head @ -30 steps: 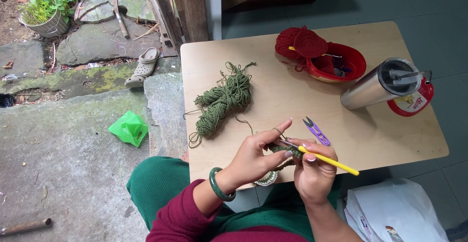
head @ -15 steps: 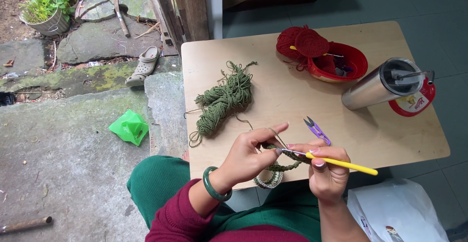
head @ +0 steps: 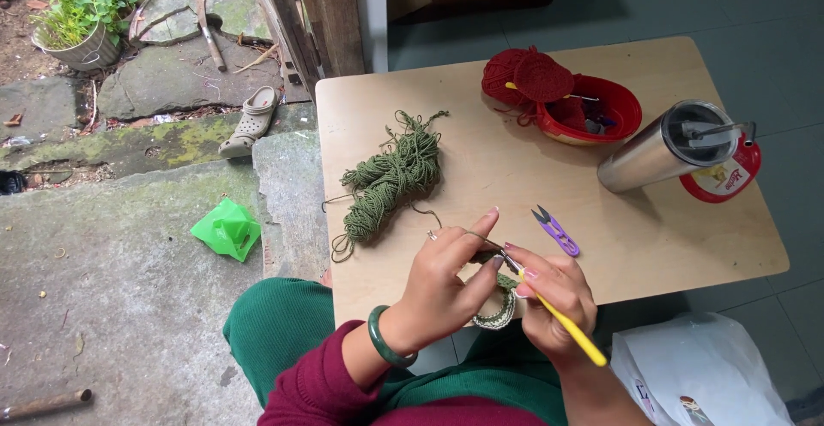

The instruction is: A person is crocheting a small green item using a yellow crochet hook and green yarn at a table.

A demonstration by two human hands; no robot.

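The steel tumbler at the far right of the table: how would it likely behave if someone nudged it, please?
The steel tumbler appears to lean on the red lid, so a nudge would probably roll or shift it. Its smooth metal wall looks slippery. It is probably rigid; how heavy it is cannot be told.

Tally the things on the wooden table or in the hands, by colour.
Green: 2, yarn skein, crochet piece
Red: 2, bowl, crochet rounds
Purple: 1, snips
Yellow: 1, hook
Silver: 1, tumbler
Total: 7
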